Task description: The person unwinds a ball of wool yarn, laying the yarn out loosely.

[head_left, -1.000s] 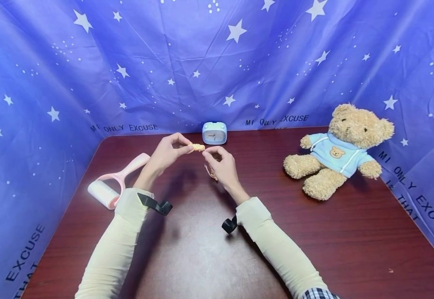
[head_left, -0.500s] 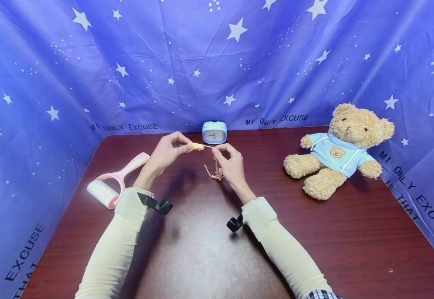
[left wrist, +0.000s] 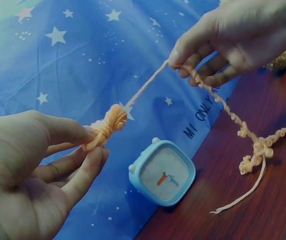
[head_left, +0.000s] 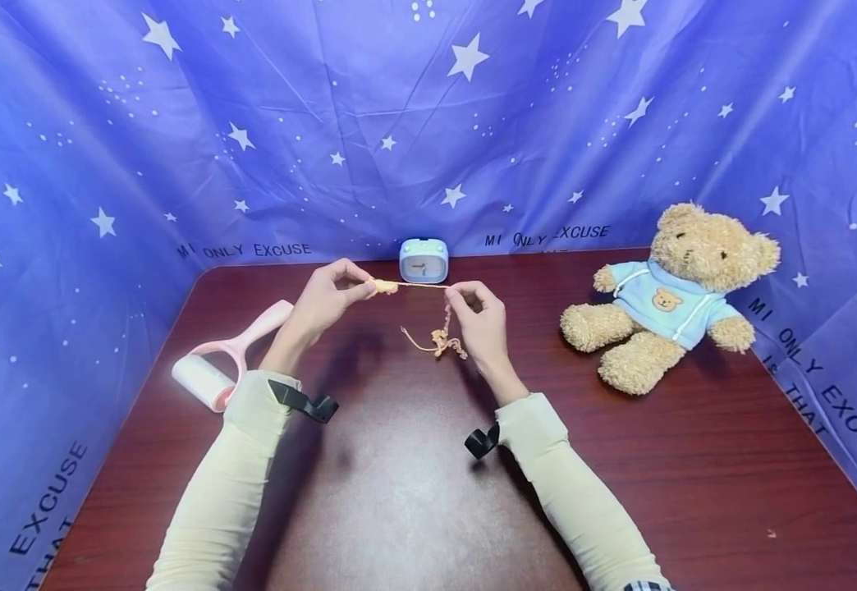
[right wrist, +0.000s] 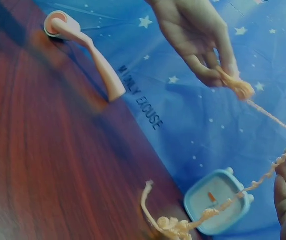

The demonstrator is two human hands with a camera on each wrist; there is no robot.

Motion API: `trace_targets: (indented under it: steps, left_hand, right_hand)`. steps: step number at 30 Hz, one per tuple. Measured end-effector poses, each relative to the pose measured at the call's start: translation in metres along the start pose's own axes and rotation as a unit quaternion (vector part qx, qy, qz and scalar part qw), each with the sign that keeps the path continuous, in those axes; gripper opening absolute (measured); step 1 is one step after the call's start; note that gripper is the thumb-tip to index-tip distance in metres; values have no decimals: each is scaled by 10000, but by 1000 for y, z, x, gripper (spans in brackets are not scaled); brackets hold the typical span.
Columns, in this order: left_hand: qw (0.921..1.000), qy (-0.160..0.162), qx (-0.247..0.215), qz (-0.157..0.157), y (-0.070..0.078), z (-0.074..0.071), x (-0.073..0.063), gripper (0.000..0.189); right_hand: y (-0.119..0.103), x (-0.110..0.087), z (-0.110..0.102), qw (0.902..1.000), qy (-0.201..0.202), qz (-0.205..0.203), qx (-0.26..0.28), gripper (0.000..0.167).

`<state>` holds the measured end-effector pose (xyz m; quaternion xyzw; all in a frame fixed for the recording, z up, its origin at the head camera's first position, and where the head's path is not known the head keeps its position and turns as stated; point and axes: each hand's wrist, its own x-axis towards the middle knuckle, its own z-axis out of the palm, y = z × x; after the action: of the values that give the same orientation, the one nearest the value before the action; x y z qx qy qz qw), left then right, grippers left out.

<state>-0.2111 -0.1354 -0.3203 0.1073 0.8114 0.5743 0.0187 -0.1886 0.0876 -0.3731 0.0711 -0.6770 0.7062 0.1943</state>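
Note:
Between thumb and fingers my left hand (head_left: pixel 325 294) pinches a small wound bundle of peach yarn (left wrist: pixel 108 127). From the bundle a single taut strand (left wrist: pixel 148 83) runs across to my right hand (head_left: pixel 482 322), which pinches it between thumb and fingertip. Below the right hand hangs a knotted, crocheted-looking yarn piece (left wrist: pixel 258 147) with curly ends and a loose tail (left wrist: pixel 243 197). In the right wrist view the bundle (right wrist: pixel 242 90) shows in the left hand's fingertips, while the right hand is partly cut off at the edge.
A light blue clock (head_left: pixel 423 261) stands at the table's back, behind the strand. To the left lies a pink-handled lint roller (head_left: pixel 232 357). On the right a teddy bear (head_left: pixel 675 295) in a blue hoodie sits on the brown table (head_left: pixel 620 484). A starry blue curtain (head_left: pixel 369 98) hangs behind.
My right hand has moved to the right, away from the left hand, drawing the strand out longer. The knotted yarn piece has come into fuller view beneath it. My left hand has barely moved.

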Motion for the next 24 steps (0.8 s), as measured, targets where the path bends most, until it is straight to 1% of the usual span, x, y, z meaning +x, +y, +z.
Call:
trace_targets:
  steps: [5, 12, 14, 17, 24]
  left_hand:
    - [10000, 6, 52, 4, -2, 0, 1, 20]
    - [9999, 66, -68, -48, -26, -2, 16, 21]
    - [9999, 64, -84, -39, -30, -2, 17, 22]
    - [10000, 68, -63, -5, -32, -1, 18, 23]
    - [9999, 97, -22, 53, -31, -1, 17, 24]
  right_hand:
    - [2, 5, -14, 9997, 260, -19, 5, 17]
    - [5, 13, -34, 9980, 618, -41, 131, 17]
    - [5, 15, -39, 9973, 715, -44, 173, 17]
    - [6, 18, -45, 9962, 831, -30, 256, 18]
    - [6, 21, -57, 9937, 1042, -17, 419, 16]
